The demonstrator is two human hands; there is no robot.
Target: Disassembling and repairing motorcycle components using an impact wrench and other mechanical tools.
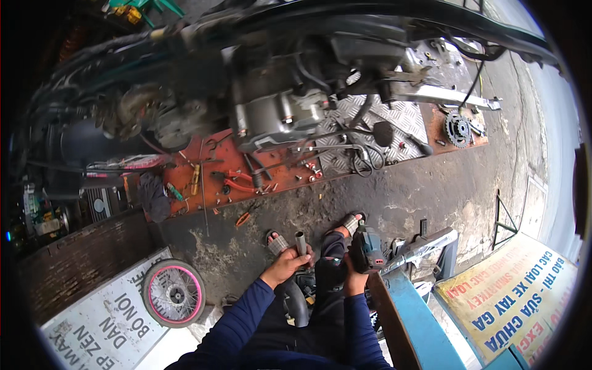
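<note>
Grey cylindrical metal tube (301, 243): in your left hand (287, 265), fingers clasping it. Black-and-teal power tool (369, 250): in your right hand (354, 277), fingers grasping it.

Motorbike repair workshop, exposed engine (277, 116), red-handled pliers (239, 181), spoked wheel (176, 295)

power tool (368, 251): black-teal | tube (301, 242): grey | sleeves (237, 324): navy | wheel (176, 295): pink-rimmed | plate (404, 120): silver, diamond-tread | platform (213, 190): orange-red
</note>
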